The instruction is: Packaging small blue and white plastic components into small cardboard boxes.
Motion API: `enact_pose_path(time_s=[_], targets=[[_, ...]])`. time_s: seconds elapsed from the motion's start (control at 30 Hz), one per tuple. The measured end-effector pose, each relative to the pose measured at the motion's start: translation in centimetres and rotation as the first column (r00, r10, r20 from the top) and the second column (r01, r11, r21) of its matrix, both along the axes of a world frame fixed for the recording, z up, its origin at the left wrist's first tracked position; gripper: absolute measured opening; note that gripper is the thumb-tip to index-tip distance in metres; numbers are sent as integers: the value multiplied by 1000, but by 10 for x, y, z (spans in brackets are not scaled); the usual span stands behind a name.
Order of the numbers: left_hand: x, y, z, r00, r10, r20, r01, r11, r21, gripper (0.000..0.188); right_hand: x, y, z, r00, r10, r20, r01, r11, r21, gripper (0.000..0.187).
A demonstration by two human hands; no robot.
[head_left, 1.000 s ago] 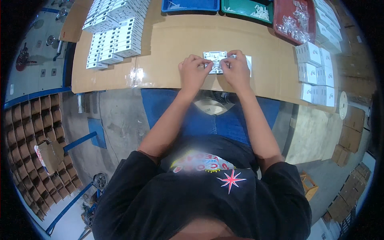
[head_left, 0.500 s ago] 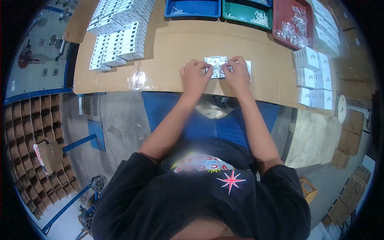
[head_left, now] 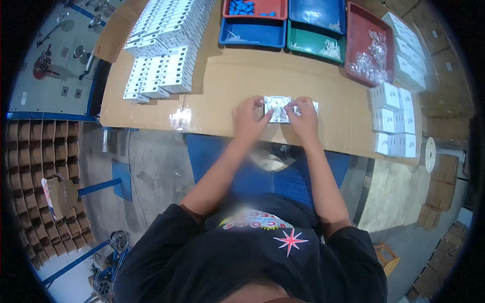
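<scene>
A small white rectangular plastic piece [head_left: 278, 103] with raised details lies near the table's front edge, between my two hands. My left hand [head_left: 247, 120] grips its left side, the thumb over the near left part and the fingers at the far left corner. Over its right side, my right hand [head_left: 305, 121] has thumb and fingertips pinched together; what they hold is too small to make out. A flat white item [head_left: 316, 106] shows partly from under my right hand.
Tall stacks of small white boxes [head_left: 174, 70] stand at the left, more white boxes [head_left: 386, 118] at the right. Along the back are a blue tray [head_left: 252, 44], a green tray [head_left: 313, 50] with white parts, a dark red tray [head_left: 356, 73] with clear bags, and a red tray [head_left: 262, 15] with blue parts.
The whole scene sits lower in the picture, and more of the back trays shows. Both hands remain at the white plastic piece; the right fingers have shifted slightly over it.
</scene>
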State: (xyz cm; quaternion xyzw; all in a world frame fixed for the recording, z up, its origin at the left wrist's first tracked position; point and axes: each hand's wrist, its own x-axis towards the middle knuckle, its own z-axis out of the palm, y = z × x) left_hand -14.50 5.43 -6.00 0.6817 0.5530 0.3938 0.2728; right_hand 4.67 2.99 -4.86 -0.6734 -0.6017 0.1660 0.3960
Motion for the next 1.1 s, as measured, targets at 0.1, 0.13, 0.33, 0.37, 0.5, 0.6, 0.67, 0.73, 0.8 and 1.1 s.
enact_pose_path(time_s=[0.1,0.13,0.33,0.37,0.5,0.6,0.67,0.73,0.8,1.1], targets=[[-5,-3,16,975,-75,-209,96,991,93,73,3,2,11,989,-39,-144,37,999,-13,14],[-9,-3,19,975,-67,-211,91,991,103,73,3,8,17,989,-32,-145,32,999,-3,14],[-15,0,19,944,-216,-250,228,973,21,100,10,70,46,991,-48,-124,51,999,18,15],[-14,1,19,943,-219,-249,229,973,8,101,10,86,55,991,-39,-131,40,999,6,15],[-12,0,18,949,-182,-258,203,977,59,97,17,170,54,988,57,-145,-39,991,126,16],[-10,1,16,946,-177,-274,198,979,51,95,25,230,56,995,98,-12,-95,985,144,19],[-7,1,21,949,-163,-271,176,984,23,92,31,271,52,990,101,101,-117,979,167,20],[-6,3,24,952,-175,-249,177,984,-14,90,35,302,52,971,99,216,-140,972,186,21],[-6,4,25,955,-173,-239,174,985,-18,89,37,325,59,916,133,378,-223,952,207,21],[-6,3,28,943,-156,-293,147,988,-54,87,31,385,71,610,338,716,-346,927,-143,26]])
